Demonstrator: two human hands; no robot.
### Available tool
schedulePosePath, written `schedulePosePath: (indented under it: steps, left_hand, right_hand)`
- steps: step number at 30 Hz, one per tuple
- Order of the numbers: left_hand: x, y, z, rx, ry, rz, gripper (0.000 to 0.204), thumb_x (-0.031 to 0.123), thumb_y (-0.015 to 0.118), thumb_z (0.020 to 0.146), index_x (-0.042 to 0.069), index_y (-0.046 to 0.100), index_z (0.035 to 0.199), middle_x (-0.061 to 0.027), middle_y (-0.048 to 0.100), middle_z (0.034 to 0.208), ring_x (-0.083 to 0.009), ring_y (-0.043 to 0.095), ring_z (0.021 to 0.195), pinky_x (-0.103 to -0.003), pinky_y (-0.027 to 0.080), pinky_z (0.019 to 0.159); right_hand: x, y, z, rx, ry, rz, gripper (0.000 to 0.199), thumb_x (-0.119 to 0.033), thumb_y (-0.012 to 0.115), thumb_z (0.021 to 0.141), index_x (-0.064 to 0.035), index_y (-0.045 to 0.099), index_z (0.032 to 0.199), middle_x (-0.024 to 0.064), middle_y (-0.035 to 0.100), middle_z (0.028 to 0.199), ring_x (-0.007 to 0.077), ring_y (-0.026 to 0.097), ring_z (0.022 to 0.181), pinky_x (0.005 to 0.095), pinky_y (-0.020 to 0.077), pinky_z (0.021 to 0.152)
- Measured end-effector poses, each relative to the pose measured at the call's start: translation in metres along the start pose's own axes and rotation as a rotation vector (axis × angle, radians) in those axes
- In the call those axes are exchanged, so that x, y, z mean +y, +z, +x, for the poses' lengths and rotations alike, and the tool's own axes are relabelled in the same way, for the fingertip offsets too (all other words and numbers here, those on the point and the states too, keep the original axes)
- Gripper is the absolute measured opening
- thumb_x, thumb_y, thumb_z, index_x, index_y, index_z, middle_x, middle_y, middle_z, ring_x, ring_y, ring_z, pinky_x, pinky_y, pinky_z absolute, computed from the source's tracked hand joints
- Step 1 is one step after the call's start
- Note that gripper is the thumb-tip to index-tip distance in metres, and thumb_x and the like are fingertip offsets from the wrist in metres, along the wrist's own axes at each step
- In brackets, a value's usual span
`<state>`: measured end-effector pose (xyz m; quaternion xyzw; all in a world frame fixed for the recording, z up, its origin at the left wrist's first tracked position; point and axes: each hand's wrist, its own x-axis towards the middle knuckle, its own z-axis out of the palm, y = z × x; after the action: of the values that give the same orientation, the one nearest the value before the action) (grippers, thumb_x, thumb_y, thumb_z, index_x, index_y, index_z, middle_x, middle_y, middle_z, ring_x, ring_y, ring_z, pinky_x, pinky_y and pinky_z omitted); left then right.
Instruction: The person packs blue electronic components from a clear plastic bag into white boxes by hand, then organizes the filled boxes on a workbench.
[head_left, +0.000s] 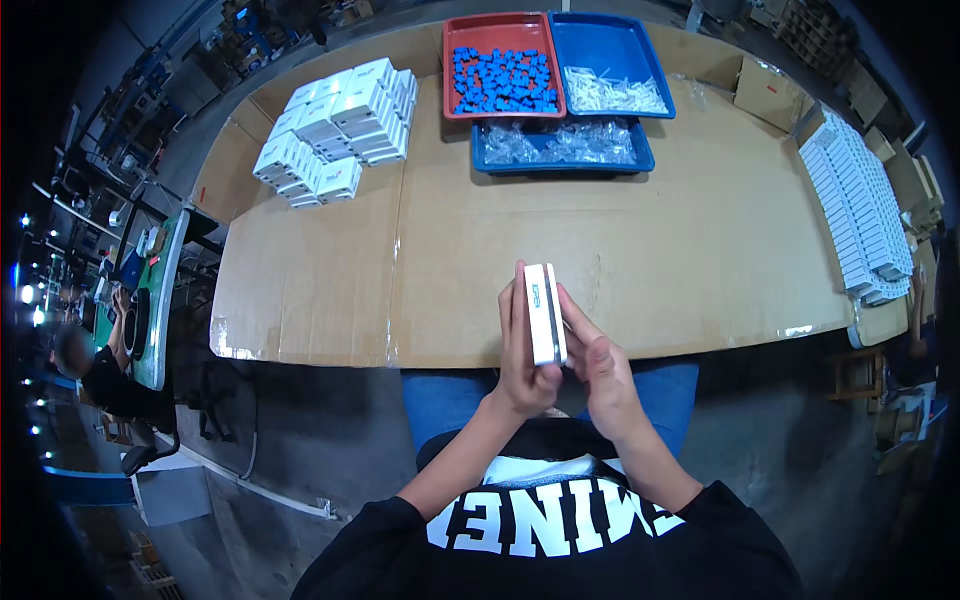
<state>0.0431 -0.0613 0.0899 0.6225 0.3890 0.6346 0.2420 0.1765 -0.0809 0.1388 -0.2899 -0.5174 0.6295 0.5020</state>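
A slim white box [545,313] is held on edge between both hands just above the near rim of the cardboard-covered surface [700,250]; it is grasped by the left hand [522,350] and the right hand [600,362], fingers clenched about it; farther off, stacked white boxes [335,130], a red tray [497,65] and blue trays [610,60] are seen.

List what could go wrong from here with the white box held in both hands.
1. The white box is held on edge between the left hand and right hand, right at the table edge above the lap; a slip could send it to the floor.
2. The pile of white boxes at the far left sits near the table's edge, so a sweeping reach might knock some off.
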Motion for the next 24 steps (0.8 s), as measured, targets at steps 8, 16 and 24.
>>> schedulePosePath:
  steps: [8, 16, 24]
  left_hand:
    - [0.020, -0.009, 0.013, -0.062, -0.872, -0.754, 0.079, 0.065, 0.028, 0.107, 0.006, 0.030, 0.159, -0.0176, 0.053, 0.144, -0.0274, 0.055, 0.134, -0.044, 0.042, 0.116]
    - [0.030, -0.013, 0.021, -0.151, -1.164, -0.883, 0.068, 0.063, 0.027, 0.108, 0.009, 0.043, 0.148, -0.0130, 0.061, 0.132, -0.0246, 0.065, 0.120, -0.039, 0.057, 0.098]
    - [0.008, -0.016, 0.004, -0.214, -1.217, -0.989, 0.084, 0.072, 0.023, 0.104, 0.007, 0.034, 0.157, -0.0150, 0.051, 0.147, -0.0246, 0.049, 0.139, -0.040, 0.040, 0.115]
  right_hand:
    - [0.003, -0.029, 0.019, -0.083, -0.347, -0.971, 0.087, -0.043, 0.080, 0.080, -0.0120, 0.048, 0.155, 0.0273, 0.033, 0.162, 0.0446, 0.035, 0.150, 0.0731, 0.0158, 0.117]
    - [0.015, -0.035, 0.038, -0.071, -0.639, -1.033, 0.081, -0.050, 0.083, 0.076, 0.0040, 0.063, 0.133, 0.0267, 0.061, 0.137, 0.0421, 0.064, 0.124, 0.0565, 0.0456, 0.109]
    - [0.054, -0.048, 0.035, 0.049, -0.524, -0.697, 0.084, -0.054, 0.077, 0.086, 0.0106, 0.059, 0.137, 0.0306, 0.061, 0.136, 0.0428, 0.065, 0.122, 0.0446, 0.0525, 0.103]
